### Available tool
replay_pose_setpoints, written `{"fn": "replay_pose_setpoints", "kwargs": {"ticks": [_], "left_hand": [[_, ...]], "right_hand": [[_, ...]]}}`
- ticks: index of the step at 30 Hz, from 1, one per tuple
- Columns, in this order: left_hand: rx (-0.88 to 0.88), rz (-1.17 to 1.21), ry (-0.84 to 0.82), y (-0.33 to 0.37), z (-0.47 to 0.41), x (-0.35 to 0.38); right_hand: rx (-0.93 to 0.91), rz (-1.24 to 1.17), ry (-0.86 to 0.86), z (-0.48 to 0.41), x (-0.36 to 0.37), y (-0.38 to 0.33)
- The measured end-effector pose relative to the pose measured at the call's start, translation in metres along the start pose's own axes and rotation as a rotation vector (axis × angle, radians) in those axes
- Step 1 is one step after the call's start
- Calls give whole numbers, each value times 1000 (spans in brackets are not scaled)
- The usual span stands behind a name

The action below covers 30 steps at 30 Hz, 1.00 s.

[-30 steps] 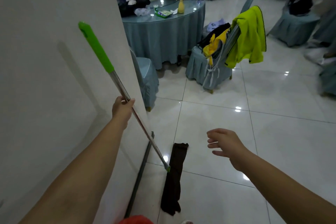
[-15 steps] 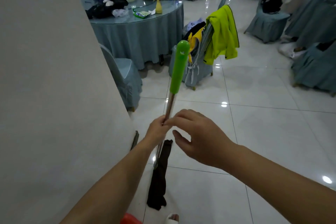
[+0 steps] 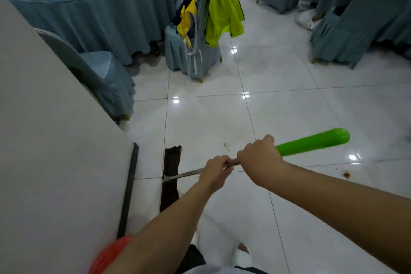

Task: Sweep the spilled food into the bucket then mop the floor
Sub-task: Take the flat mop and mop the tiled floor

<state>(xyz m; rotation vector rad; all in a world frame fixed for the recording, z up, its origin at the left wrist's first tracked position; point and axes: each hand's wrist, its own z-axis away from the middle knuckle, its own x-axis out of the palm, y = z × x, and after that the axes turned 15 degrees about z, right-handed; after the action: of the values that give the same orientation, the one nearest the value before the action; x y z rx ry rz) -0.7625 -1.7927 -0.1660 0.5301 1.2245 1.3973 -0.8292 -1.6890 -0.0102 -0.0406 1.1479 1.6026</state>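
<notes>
Both hands grip the mop (image 3: 191, 171) in the head view. Left hand (image 3: 214, 172) curls round the bare metal shaft (image 3: 181, 175). Right hand (image 3: 259, 158) closes round the pole just beside it, on the right, where the shaft meets the green grip (image 3: 311, 143). The two hands nearly touch.

The mop lies at a low slant across the near middle of the scene. Its green end sticks out to the right past the right hand, and its shaft runs down to the left to the dark mop head (image 3: 170, 189). That head is a long brown-black strip lying flat on the white tiled floor (image 3: 289, 107), near the pale wall (image 3: 55, 140) at the left, with a dark skirting strip (image 3: 130, 189) between them.

Two small brown spots of spilled food sit on the tiles: one (image 3: 226, 145) just beyond the hands, another (image 3: 346, 174) to the right, nearer than the green grip.

At the near edge a red-orange plastic bag (image 3: 111, 253) shows by the wall, with a white shoe (image 3: 242, 253) to its right. Farther off stand a round bench (image 3: 100, 13) under a blue-grey cloth and a covered chair (image 3: 193, 55) draped with a yellow-green jacket (image 3: 220, 0).
</notes>
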Motion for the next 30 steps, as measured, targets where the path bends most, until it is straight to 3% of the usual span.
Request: {"fn": "replay_pose_setpoints", "kwargs": {"ticks": [4,7,11,15,21,30], "left_hand": [[-46,72,-8,-18,-3,47],[-241,170,48,-27,3,65],[-503,276,126,-54,14,69],[-663,385,168,-76,26,62],[-786,528,271,-89,11,48],[-914,890,121,-49,-77,55]], "right_hand": [[55,-28,-143,8,58,-3],[48,-100,-276,10,99,-8],[26,-379,-326,3,152,-19],[6,-559,-338,-12,176,-24],[149,-683,-258,-42,191,8],[196,-633,-239,-53,184,112]]}}
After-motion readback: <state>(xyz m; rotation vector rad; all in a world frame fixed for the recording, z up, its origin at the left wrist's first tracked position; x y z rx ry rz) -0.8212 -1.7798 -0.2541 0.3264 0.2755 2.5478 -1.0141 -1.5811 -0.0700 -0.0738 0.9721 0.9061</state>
